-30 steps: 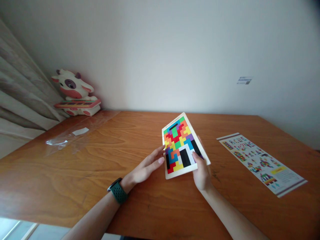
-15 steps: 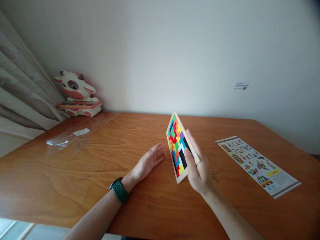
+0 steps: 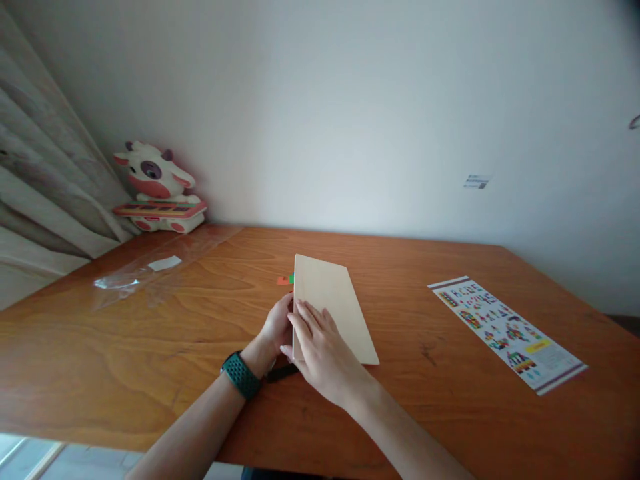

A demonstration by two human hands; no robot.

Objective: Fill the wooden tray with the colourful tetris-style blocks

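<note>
Cow toy (image 3: 153, 190): sits at 10 o'clock by the wall.
Left hand (image 3: 277, 327): at the board's left edge, fingers curled there; I cannot tell if it grips.
Board (image 3: 330, 307): in the middle of the table (image 3: 125, 347), plain side up.
Pieces (image 3: 285, 280): a few peek out at the board's 11 o'clock.
Done so far: board is face down; it is not lifted off yet.
Right hand (image 3: 323, 350): flat, fingers spread, pressing the board's near end.
Sheet (image 3: 505, 330): lies at 3 o'clock.

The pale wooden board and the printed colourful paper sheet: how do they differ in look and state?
The pale wooden board shows a plain, unprinted face; the printed colourful paper sheet is covered in pictures. The board is under the right hand with the left hand at its edge; the sheet lies untouched. Both are rectangular, on the wooden table.
</note>
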